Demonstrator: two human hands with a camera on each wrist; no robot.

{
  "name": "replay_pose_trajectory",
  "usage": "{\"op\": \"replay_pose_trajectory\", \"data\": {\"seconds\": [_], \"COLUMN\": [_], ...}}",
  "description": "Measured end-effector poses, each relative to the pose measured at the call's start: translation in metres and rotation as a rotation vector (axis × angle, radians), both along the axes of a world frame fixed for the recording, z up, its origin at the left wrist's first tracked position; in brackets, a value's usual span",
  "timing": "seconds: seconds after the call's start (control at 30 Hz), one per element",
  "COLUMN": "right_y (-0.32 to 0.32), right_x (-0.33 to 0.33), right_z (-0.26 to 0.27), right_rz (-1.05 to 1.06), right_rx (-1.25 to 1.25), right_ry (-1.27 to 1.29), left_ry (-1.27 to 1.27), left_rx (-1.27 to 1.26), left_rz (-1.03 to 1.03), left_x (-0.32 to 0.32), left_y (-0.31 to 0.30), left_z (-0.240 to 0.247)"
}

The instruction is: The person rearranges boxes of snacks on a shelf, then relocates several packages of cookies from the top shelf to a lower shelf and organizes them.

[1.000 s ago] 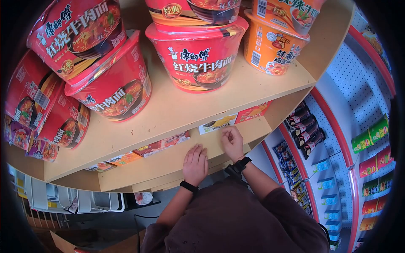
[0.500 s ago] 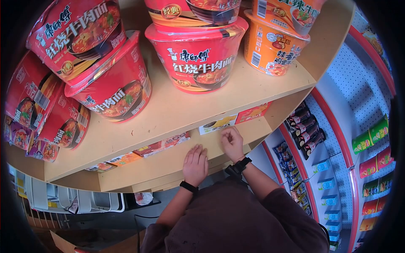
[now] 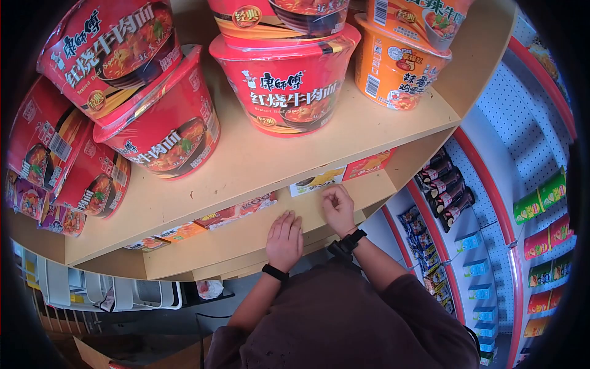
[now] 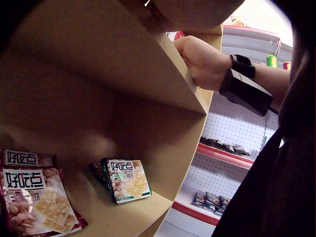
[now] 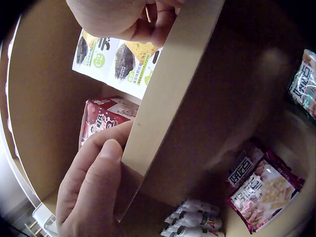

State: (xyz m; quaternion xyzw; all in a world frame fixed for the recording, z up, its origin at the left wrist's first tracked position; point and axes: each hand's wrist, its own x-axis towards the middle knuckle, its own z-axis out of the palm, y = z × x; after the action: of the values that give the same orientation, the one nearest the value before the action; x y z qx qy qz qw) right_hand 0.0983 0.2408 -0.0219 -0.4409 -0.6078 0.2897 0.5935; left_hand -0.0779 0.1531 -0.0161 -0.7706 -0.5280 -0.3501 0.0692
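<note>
On the front of the middle shelf board (image 3: 215,252) rests my left hand (image 3: 284,242), its fingers laid forward and holding nothing. In the right wrist view, the thumb of the left hand (image 5: 94,190) lies at the board's front edge. My right hand (image 3: 338,211) rests farther right on the same board, fingers loosely curled and nothing between them. The left wrist view shows this right hand (image 4: 203,61) by the board's edge. Just behind it stands a white snack box (image 3: 316,181). A red box (image 3: 369,165) is to its right, and a red package (image 3: 239,210) stands left.
Red instant noodle tubs (image 3: 289,92) and orange ones (image 3: 396,67) stand stacked on the upper shelf. In the compartment below lie cracker packs (image 4: 128,180) and small white bottles (image 5: 197,218). White store racks (image 3: 491,141) with snacks stand at the right, a light-coloured basket (image 3: 117,289) at lower left.
</note>
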Motion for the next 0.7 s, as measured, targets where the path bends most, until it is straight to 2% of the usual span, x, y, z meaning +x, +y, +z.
{"op": "replay_pose_trajectory", "data": {"seconds": [0.7], "right_y": [-0.0012], "right_x": [-0.0006], "right_z": [0.0035], "right_rz": [-0.008], "right_rx": [0.036], "right_ry": [-0.024], "left_ry": [0.002], "left_rx": [-0.004], "left_rz": [-0.001], "left_x": [-0.0003], "left_y": [0.0001], "left_z": [-0.0012]}}
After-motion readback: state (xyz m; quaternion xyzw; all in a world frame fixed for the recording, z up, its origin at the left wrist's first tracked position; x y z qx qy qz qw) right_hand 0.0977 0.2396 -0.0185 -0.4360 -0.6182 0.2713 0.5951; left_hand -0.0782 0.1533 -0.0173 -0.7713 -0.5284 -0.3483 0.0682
